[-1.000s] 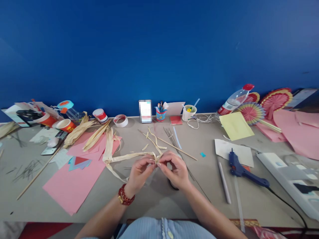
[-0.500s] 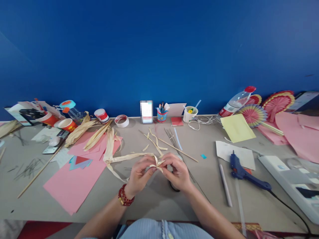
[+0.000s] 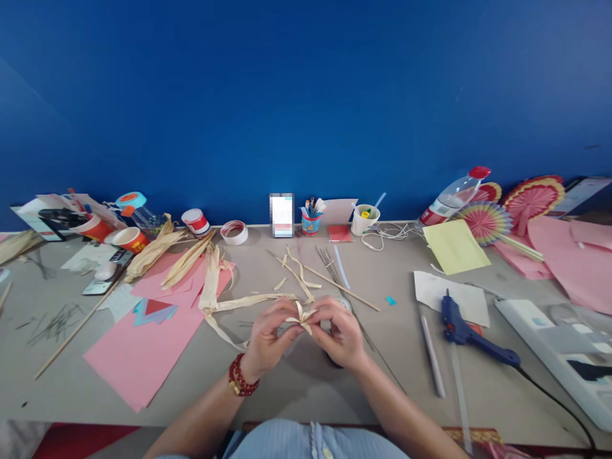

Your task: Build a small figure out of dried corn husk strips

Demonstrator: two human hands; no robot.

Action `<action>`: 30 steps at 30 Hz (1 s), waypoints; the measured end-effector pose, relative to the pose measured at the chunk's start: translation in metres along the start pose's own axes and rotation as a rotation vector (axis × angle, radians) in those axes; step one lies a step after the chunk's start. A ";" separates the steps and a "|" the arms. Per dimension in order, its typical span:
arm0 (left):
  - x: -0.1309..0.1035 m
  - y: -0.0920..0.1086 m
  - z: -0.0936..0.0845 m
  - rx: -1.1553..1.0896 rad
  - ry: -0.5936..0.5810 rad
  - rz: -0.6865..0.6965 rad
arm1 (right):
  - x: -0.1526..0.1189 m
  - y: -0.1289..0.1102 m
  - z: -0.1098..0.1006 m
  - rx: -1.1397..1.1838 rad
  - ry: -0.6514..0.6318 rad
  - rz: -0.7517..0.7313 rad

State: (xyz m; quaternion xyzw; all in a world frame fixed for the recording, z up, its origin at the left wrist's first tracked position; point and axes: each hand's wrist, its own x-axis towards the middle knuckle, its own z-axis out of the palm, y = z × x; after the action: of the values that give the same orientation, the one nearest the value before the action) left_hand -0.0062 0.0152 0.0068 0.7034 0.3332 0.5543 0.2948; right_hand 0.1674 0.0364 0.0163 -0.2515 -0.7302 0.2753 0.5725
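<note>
The left hand (image 3: 270, 335) and the right hand (image 3: 342, 335) meet over the near middle of the desk (image 3: 291, 395), thumbs and bent fingers pinching a small star-shaped husk piece (image 3: 302, 313) between them. Its pale, pointed tips spread upward and sideways from the grip. Just beyond lie loose husk scraps (image 3: 299, 274); a long husk strip (image 3: 253, 299) runs in from the left and ends close to the left hand. Farther right are a wooden stick (image 3: 354, 294) and thin wires (image 3: 335, 264). Pink paper (image 3: 138, 357) lies to the left, and a blue glue gun (image 3: 459, 328) to the right, its nozzle over white paper (image 3: 468, 299).

The husk looks dry and thin, so a hard pinch or sharp fold might split a tip. Easing either thumb too soon could let the layers fan out or slip apart, as no tie is visible around them. If the long strip is joined to the piece, a snag on it could tug the whole thing sideways; the fingers hide whether it is.

The base of the piece is also covered. A dark, curved object (image 3: 333, 362) under the right hand is mostly hidden, perhaps a scissor handle. The phone screen (image 3: 282, 215) at the far edge is pixelated and unreadable.
</note>
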 end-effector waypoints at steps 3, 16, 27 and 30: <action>0.000 -0.001 -0.001 0.014 0.003 0.020 | -0.002 0.001 0.001 0.023 0.008 0.012; 0.000 0.002 -0.003 0.051 0.016 0.043 | 0.000 -0.004 0.002 0.114 -0.032 0.094; -0.001 0.001 -0.002 0.023 0.013 0.053 | 0.001 -0.003 0.004 0.186 -0.037 0.168; -0.002 0.001 -0.002 0.028 0.011 0.046 | 0.001 -0.002 0.004 0.236 -0.049 0.217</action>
State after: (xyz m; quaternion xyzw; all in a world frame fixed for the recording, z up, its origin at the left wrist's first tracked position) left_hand -0.0088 0.0136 0.0071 0.7118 0.3264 0.5601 0.2703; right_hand 0.1630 0.0353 0.0179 -0.2533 -0.6751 0.4253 0.5470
